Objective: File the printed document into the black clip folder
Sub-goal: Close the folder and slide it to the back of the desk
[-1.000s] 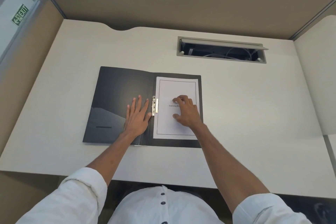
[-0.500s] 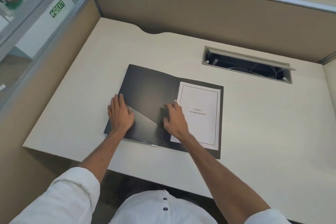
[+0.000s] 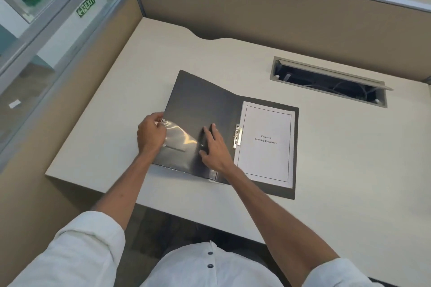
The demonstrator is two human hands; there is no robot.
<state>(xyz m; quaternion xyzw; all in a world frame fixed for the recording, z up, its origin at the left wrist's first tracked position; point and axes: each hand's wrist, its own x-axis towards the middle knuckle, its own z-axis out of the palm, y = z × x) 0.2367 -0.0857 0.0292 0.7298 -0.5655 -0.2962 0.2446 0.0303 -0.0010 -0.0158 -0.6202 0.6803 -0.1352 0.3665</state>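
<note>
On the folder's left side, left hand (image 3: 151, 134) now pinches the front cover (image 3: 198, 105), lifting it. Right hand (image 3: 215, 147), fingers flat and spread, has left the document (image 3: 265, 142), already clipped; closing likely follows.

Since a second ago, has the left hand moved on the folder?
Yes. The left hand has slid away from the metal clip to the outer edge of the folder's front cover, gripping it.

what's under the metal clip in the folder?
The metal clip sits on the left edge of the printed document, which lies on the right half of the open black folder. Whether more sheets lie beneath the top page cannot be seen.
</note>
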